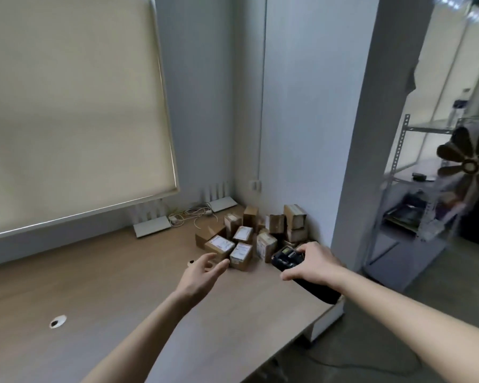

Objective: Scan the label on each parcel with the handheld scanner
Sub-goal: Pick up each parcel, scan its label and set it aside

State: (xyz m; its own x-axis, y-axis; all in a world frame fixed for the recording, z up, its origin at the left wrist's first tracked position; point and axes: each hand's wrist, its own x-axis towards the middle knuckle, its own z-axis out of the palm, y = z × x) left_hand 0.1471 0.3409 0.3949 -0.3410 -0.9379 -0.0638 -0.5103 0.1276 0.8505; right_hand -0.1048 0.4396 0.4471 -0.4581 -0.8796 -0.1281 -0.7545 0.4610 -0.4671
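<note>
Several small cardboard parcels with white labels are heaped in the far right corner of the wooden desk. The closest one lies label up at the front of the heap. My right hand grips a black handheld scanner, its head pointing at the parcels from the right. My left hand reaches over the desk with straight, spread fingers, its tips just short of the closest parcels and holding nothing.
Two white routers and a tangle of white cables sit behind the heap by the wall. A window blind hangs at left. Right of the desk edge stand a metal shelf rack and a fan.
</note>
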